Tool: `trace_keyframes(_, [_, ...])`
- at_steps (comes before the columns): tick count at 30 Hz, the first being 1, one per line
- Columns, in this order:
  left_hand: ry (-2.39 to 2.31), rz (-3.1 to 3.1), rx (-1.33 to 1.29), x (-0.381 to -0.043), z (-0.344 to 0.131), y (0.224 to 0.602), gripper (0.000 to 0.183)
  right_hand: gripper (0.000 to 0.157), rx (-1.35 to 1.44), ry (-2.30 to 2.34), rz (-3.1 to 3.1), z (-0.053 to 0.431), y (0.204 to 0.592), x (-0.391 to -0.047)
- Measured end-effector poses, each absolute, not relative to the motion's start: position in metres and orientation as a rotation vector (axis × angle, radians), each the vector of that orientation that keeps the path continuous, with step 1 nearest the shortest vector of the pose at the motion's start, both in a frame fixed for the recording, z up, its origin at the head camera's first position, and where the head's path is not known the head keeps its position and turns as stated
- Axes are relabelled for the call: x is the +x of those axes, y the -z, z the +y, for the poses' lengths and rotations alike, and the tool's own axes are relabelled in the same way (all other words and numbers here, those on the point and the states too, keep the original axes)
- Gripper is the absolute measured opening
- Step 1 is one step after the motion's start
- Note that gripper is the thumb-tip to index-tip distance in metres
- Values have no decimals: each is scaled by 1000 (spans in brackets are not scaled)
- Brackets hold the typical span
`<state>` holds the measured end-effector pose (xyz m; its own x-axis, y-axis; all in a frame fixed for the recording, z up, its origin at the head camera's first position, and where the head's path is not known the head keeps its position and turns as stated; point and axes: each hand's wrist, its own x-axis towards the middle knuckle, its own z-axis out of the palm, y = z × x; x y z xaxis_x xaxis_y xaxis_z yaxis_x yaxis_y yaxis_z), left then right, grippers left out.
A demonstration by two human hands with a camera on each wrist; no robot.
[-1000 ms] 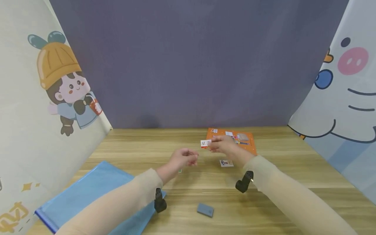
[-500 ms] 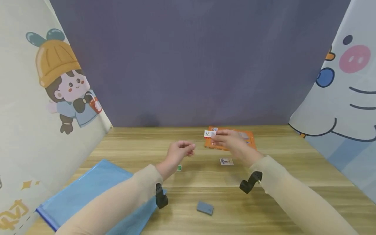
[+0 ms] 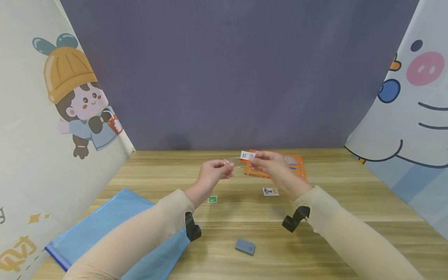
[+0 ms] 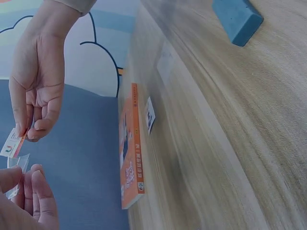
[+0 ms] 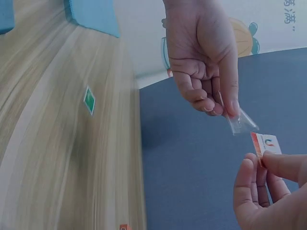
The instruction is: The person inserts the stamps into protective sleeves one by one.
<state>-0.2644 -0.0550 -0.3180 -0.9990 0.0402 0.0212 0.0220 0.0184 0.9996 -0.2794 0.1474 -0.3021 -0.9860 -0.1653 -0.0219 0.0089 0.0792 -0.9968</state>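
Note:
Between thumb and fingers, my left hand [image 3: 211, 173] pinches a small clear plastic sleeve [image 5: 243, 124]. My right hand [image 3: 274, 167] holds a small white card [image 3: 246, 155] with a red edge and a U-shaped mark. The hands are raised above the table and face each other. In the right wrist view the card's edge sits close to the sleeve's end; whether they touch I cannot tell. Behind the right hand lies an orange book [image 3: 297, 171], partly covered by it. A picture card [image 3: 271, 191] and a small green card [image 3: 212, 199] lie flat on the table.
A blue plastic pouch [image 3: 105, 221] lies at the left of the wooden table [image 3: 332, 241], partly under the left forearm. A small blue-grey block [image 3: 245, 247] is near the front middle. A dark panel [image 3: 224, 77] stands along the back edge.
The right hand first rises a little with its card, then shifts slightly left. The left hand rises too, and its clear sleeve shows more plainly. The green card comes fully into sight.

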Motion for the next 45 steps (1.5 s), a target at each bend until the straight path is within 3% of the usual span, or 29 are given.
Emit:
trace_keyframes(25, [-2204, 2203, 65, -267, -52, 315, 21, 21, -141, 2052, 2227, 143, 304, -278])
trace_keyframes(45, [-2260, 2221, 74, -267, -51, 313, 19, 26, -151, 1987, 2183, 139, 305, -277])
